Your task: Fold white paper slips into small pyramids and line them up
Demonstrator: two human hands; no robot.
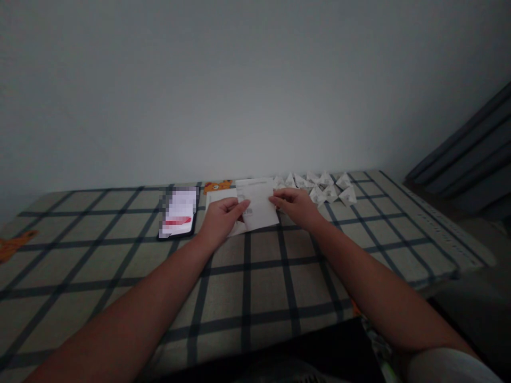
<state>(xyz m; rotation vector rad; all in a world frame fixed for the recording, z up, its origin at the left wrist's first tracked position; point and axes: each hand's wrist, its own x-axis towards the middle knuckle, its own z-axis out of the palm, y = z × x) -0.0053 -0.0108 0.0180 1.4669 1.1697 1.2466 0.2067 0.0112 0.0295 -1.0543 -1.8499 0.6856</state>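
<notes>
It's dim in here; a plain grey wall (255, 96) stands behind the bench (435, 226), its checked cloth (265, 287) spread wide, dark curtain (475, 141) to the right.

Head view, one: worn at head height, facing forward and down; tabletop (265, 290) near, wall (255, 90) beyond.

Free tablecloth (263, 287) nearside, phone (182, 211) at left

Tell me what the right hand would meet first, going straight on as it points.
The right hand would first meet the white rectangular paper sheet, already at its fingertips; beyond, perhaps the left hand, depth being unclear.
</notes>
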